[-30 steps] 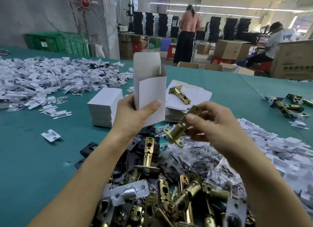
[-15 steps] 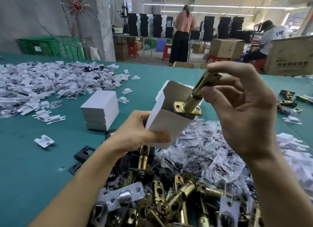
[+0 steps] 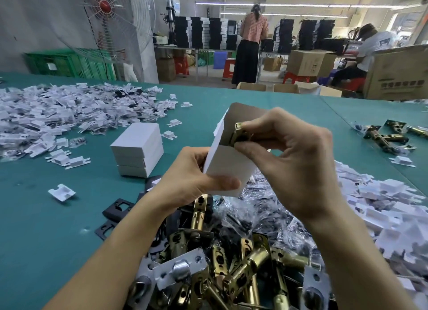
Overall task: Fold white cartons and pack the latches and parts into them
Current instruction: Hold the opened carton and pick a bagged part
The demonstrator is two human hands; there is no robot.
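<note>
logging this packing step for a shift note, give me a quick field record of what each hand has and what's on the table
left hand: grips the white carton, thumb across its front
right hand: pinches a brass latch at the carton's open top
latch state: partly inside the carton, one end showing
box stack: closed white boxes on the table, left of the hands
latch pile: loose brass latches, nearest the camera
table: green surface

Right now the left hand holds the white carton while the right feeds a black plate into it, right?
No, not a plate: the head view shows the right hand feeding a brass latch into the carton the left hand holds.
</note>
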